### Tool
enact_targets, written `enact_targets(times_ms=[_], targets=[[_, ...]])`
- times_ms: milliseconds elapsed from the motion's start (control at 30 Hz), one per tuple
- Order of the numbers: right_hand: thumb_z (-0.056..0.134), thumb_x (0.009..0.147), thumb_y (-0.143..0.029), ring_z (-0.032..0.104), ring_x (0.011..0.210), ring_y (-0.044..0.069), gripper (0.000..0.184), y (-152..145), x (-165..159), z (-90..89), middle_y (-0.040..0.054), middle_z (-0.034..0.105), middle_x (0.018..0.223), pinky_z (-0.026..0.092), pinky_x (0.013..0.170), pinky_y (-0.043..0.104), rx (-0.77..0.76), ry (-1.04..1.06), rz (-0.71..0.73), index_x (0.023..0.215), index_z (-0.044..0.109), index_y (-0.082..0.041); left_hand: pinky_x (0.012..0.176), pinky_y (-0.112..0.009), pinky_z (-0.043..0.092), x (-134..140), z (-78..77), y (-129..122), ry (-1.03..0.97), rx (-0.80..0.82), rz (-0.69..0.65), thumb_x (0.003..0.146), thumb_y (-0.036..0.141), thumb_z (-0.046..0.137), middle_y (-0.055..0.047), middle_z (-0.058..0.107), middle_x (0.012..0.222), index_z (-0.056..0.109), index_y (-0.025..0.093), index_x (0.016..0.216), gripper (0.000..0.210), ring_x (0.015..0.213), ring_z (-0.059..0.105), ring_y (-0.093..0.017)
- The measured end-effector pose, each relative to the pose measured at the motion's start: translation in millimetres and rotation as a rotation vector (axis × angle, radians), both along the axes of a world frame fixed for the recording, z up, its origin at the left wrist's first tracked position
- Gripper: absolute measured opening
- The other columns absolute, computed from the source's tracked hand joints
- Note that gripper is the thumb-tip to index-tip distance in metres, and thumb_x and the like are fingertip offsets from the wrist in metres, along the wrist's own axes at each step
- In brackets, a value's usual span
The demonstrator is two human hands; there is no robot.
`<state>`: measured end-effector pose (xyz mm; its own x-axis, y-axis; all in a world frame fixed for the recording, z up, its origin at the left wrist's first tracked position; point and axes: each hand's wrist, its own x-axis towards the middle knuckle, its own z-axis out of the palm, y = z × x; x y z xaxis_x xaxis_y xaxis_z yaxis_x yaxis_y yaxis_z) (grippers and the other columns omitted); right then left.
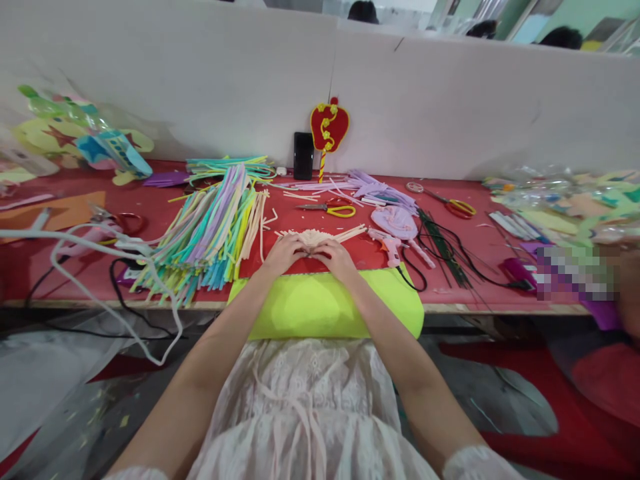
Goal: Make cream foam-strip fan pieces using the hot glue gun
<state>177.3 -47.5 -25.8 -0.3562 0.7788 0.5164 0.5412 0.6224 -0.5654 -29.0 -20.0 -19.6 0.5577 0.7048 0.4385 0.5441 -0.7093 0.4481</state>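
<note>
My left hand (287, 254) and my right hand (334, 255) meet over the red work surface (260, 265). Between them, a bundle of cream pipe cleaners (314, 237) is pinched from both sides, its stems fanning out to left and right. The fingertips and the underside of the bundle are partly hidden. Beyond the hands lie scissors (330, 208) with red and yellow handles. To the right sit a pink glue gun (393, 248) and a coiled lilac piece (395, 221). A large heap of pastel pipe cleaners (205, 230) spreads to the left.
A bright yellow-green cloth (310, 307) covers the table's front edge. Against the wall stand a black phone (303, 155) and a red apple-shaped ornament (330, 127). A second pair of scissors (453, 203) lies right. White cord (170, 320) loops at left; someone's arm (627, 280) shows far right.
</note>
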Motion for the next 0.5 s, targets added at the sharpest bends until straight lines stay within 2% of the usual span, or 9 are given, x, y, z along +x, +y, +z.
enact_targets(times_ms=[100,200,267,367,433,500], targets=[[0.056,0.090,-0.034,0.061,0.094,0.019,0.020,-1.6,2.1,0.5,0.0063,0.067,0.095,0.048,0.090,0.035,0.048,0.104,-0.078,0.093,0.072,-0.023,0.082,-0.030,0.049,-3.7,4.9,-2.2,-0.138,-0.062,0.045,0.085,0.021,0.061,-0.004,0.066,0.095,0.071,0.023,0.096,0.015,0.088,0.061,-0.016],[0.050,0.092,-0.036,0.060,0.093,0.021,0.025,-4.8,13.1,6.6,0.0079,0.067,0.094,0.047,0.091,0.036,0.112,0.182,-0.266,0.093,0.070,-0.021,0.082,-0.030,0.049,-8.9,9.0,-4.4,-0.230,-0.059,0.183,0.087,0.022,0.057,-0.003,0.066,0.095,0.070,0.022,0.097,0.017,0.088,0.061,-0.016],[0.048,0.092,-0.037,0.059,0.094,0.021,0.027,-7.6,28.4,13.0,0.0091,0.066,0.094,0.046,0.091,0.036,0.156,0.196,-0.441,0.093,0.069,-0.019,0.084,-0.032,0.049,-11.9,10.0,-5.3,-0.251,-0.022,0.273,0.088,0.024,0.055,-0.003,0.065,0.093,0.069,0.021,0.097,0.017,0.088,0.061,-0.017],[0.045,0.092,-0.039,0.057,0.093,0.022,0.030,-13.0,62.6,20.0,0.0102,0.063,0.096,0.045,0.090,0.036,0.178,0.139,-0.778,0.096,0.066,-0.018,0.090,-0.035,0.047,-15.2,9.3,-5.3,-0.239,0.041,0.368,0.088,0.022,0.054,-0.005,0.065,0.095,0.068,0.020,0.098,0.017,0.093,0.060,-0.019],[0.051,0.088,-0.041,0.055,0.099,0.025,0.029,-17.0,88.1,19.9,0.0114,0.062,0.099,0.043,0.091,0.039,0.153,0.047,-0.988,0.098,0.064,-0.017,0.095,-0.038,0.045,-16.7,7.5,-4.4,-0.220,0.065,0.422,0.087,0.021,0.055,-0.006,0.064,0.099,0.067,0.020,0.099,0.018,0.098,0.059,-0.021],[0.058,0.082,-0.045,0.054,0.103,0.029,0.037,-20.8,110.5,15.9,0.0151,0.060,0.104,0.042,0.091,0.042,0.082,-0.053,-1.141,0.103,0.061,-0.014,0.098,-0.041,0.043,-17.8,4.5,-2.9,-0.204,0.073,0.458,0.086,0.021,0.056,-0.008,0.063,0.104,0.066,0.020,0.102,0.020,0.103,0.057,-0.023]])
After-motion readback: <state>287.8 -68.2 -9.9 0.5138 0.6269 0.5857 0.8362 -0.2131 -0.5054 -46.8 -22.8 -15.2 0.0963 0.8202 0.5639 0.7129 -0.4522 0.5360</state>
